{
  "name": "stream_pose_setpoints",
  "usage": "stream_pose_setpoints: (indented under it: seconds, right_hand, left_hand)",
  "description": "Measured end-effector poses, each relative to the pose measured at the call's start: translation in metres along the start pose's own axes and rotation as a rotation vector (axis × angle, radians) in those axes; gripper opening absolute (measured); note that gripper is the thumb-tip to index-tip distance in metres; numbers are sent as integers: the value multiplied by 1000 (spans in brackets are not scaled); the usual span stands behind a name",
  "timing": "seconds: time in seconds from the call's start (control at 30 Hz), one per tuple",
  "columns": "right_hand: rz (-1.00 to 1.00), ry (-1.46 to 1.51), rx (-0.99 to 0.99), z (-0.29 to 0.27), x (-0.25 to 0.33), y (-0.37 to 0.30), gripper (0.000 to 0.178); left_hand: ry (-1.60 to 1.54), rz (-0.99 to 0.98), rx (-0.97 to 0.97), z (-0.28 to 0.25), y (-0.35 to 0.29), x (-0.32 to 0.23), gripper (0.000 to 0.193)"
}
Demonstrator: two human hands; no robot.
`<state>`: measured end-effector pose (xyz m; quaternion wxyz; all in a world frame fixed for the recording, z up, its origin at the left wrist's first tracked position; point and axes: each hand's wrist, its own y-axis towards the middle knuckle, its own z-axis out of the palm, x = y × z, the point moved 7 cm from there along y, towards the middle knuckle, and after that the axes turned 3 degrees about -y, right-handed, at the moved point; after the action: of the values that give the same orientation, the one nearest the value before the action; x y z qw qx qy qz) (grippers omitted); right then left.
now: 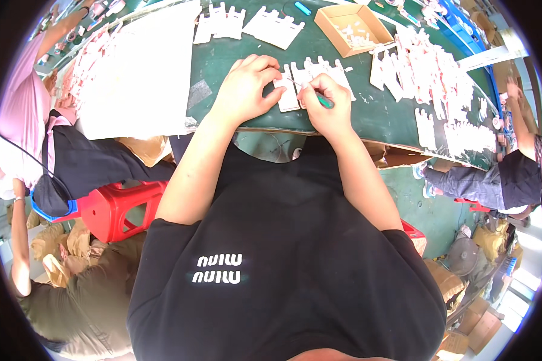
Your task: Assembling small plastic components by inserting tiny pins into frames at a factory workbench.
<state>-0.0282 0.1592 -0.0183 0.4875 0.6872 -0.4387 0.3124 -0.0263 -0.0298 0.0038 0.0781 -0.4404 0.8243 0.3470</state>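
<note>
On the green tabletop, a row of white plastic parts point(288, 101) with small prongs lies in front of me. My left hand point(247, 87) rests at the row's left end, with thumb and fingertips closed on the edge of the nearest part. In my right hand point(329, 108) is a slim tool with a green handle point(325, 101), apparently a screwdriver. Its thin shaft points left, to the part beside my left fingertips. The tip's exact contact is too small to make out.
An open cardboard box point(350, 29) with small white pieces stands beyond my right hand. Heaped white parts point(424, 75) cover the table's right side. A large white sheet point(140, 72) lies at left. People work on both sides; a red stool point(105, 212) stands at left.
</note>
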Motion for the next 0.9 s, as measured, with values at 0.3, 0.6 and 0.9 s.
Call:
stream_pose_setpoints:
  seconds: [0.3,0.6,0.9]
  right_hand:
    - [7,-2,6,-1,4,-2,17]
    - [-14,-44,22,-1,5,0,17]
    - [29,11,58,0,0,5,17]
  left_hand:
    - [24,15,-32,-1,0,-3,21]
    - [40,15,-31,-1,0,-4,20]
    - [37,12,-31,-1,1,-4,20]
